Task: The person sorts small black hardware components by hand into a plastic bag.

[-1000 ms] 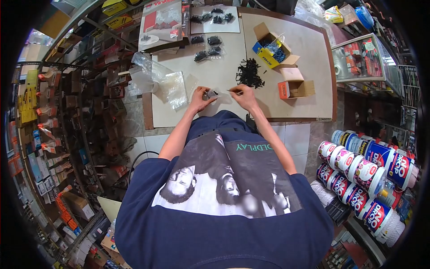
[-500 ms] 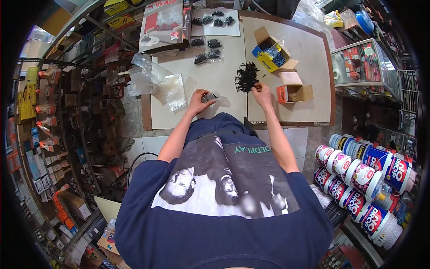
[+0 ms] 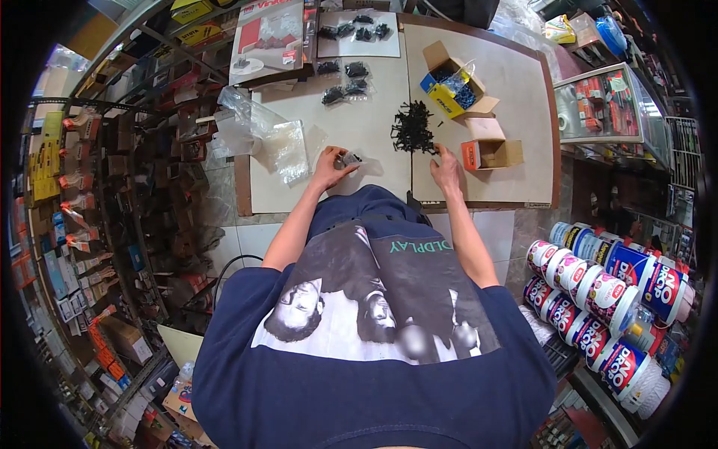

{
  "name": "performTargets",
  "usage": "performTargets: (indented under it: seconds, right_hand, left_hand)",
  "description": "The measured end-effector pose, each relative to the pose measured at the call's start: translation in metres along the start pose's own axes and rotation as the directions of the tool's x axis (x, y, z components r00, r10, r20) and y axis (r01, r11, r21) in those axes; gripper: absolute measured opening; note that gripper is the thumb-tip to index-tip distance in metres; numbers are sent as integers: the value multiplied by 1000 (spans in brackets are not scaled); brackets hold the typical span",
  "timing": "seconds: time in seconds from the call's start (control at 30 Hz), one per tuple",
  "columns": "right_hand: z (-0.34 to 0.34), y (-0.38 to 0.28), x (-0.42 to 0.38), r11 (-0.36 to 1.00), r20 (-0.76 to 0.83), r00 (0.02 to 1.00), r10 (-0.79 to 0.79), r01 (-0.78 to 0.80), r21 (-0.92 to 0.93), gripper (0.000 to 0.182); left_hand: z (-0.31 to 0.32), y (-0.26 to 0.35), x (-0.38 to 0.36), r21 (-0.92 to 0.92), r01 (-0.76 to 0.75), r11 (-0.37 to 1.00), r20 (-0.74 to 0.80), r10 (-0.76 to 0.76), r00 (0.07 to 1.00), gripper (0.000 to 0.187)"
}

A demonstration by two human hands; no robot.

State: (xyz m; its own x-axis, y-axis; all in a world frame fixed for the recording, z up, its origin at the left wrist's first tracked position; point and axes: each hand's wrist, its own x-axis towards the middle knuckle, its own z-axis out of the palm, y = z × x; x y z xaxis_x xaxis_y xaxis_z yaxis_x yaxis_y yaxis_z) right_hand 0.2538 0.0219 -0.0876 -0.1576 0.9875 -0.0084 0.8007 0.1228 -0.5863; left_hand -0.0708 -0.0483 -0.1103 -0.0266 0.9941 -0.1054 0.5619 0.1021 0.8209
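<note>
My left hand (image 3: 329, 169) is closed around a small clear plastic bag (image 3: 350, 159), which has a few dark pieces inside; its loose end lies to the right. Beside the lower right edge of a pile of small black screw-like pieces (image 3: 413, 127) is my right hand (image 3: 446, 170). Its thumb and index finger look apart, with the fingertips close to the outermost pieces. Filled clear bags of black pieces (image 3: 346, 87) lie farther back on the table (image 3: 374, 105). Left of my left hand is a stack of flat clear bags (image 3: 292, 153).
An open yellow-and-blue box (image 3: 449, 97) with blue pieces stands behind the pile, and a small open orange box (image 3: 490, 155) sits to the right. A white board (image 3: 381, 49) bears more bags near a large Vinilex box (image 3: 269, 41). Paint tubs (image 3: 587, 280) are stacked at right.
My right hand has shifted slightly right and back toward me at the pile's edge, its fingers now more apart. My left hand stays on the bag. The view has shifted slightly.
</note>
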Motion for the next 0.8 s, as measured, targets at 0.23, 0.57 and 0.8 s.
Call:
performTargets:
  seconds: [0.23,0.57,0.8]
  right_hand:
    - [7,-8,-31,999,-17,1000,25,-24,47,35]
    - [13,-11,-43,997,-43,998,38,-35,70,26]
    - [11,-12,-40,991,-63,993,104,-97,95,29]
  left_hand:
    - [1,4,0,31,5,1000,-9,-5,1000,47]
    - [2,4,0,35,4,999,-23,-3,1000,49]
    - [1,5,0,42,14,999,-21,-13,1000,49]
